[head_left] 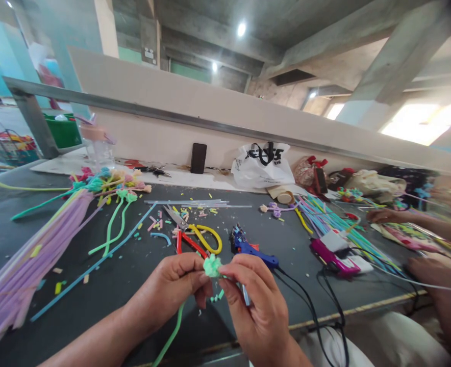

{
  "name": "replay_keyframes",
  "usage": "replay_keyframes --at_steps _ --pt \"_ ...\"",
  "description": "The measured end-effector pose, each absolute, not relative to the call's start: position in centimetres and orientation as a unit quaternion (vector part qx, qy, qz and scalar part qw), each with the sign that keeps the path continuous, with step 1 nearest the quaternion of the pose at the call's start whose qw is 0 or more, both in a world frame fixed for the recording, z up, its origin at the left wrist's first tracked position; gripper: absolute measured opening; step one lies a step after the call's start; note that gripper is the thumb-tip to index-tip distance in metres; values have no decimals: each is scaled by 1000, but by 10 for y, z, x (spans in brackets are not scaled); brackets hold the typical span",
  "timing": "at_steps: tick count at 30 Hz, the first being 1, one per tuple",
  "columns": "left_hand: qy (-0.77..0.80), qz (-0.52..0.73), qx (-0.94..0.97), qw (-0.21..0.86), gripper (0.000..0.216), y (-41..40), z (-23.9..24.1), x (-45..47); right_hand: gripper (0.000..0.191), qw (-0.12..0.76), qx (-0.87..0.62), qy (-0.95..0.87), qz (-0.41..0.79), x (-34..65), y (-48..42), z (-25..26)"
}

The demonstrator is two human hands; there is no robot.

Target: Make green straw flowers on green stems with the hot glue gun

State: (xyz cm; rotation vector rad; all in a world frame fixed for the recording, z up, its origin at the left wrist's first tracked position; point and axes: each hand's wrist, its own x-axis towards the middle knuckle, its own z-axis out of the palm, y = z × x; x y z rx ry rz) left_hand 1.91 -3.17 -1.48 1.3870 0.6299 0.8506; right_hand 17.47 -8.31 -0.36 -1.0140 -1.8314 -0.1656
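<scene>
Nearest the camera, the left hand (172,285) and the right hand (254,300) meet above the front edge of the dark surface (133,265). Both are closed in a pinch on the green pipe cleaner (212,266). Its curled, fluffy head sits between the 2 thumbs and forefingers, and its stem trails down below the left hand, past the surface's edge.

Just beyond the hands lie yellow-handled scissors (208,238) beside a red-handled tool (189,243). To their right is a blue glue gun (250,247) with a black cord. Small coloured offcuts are scattered about them.

Along the left lies a bundle of purple pipe cleaners (22,265). To the right, a pink glue gun (330,257) rests by a sheaf of coloured pipe cleaners (325,216), near a co-worker's hand (380,215). Farthest off, against the wall, stand a black phone (198,158) and a white plastic bag (261,165).
</scene>
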Motion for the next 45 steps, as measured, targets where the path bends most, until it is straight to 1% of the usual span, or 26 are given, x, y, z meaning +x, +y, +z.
replay_keyframes --at_steps 5,11,16,20,27,32,38,45 --pt "274 373 610 643 18 -32 -15 18 19 487 -411 -765 -98 175 -82 -7" --pt "292 366 600 649 20 -31 -18 20 13 444 -424 -786 -79 177 -80 -6" --pt "292 357 586 666 19 -30 -21 20 12 435 -432 -785 -86 180 -77 -4" --pt "298 353 581 671 18 -31 -20 20 10 449 -424 -782 -79 180 -76 -1" --pt "305 358 541 697 24 -33 -20 25 16 494 -427 -747 -127 173 -76 -6" --pt "307 366 530 701 22 -34 -22 26 17 498 -431 -740 -135 170 -76 -12" --pt "338 366 574 650 22 -34 -15 23 11 445 -450 -766 -112 178 -77 -13" --pt "360 356 673 539 23 -36 -16 20 10 454 -484 -738 -121 177 -80 -12"
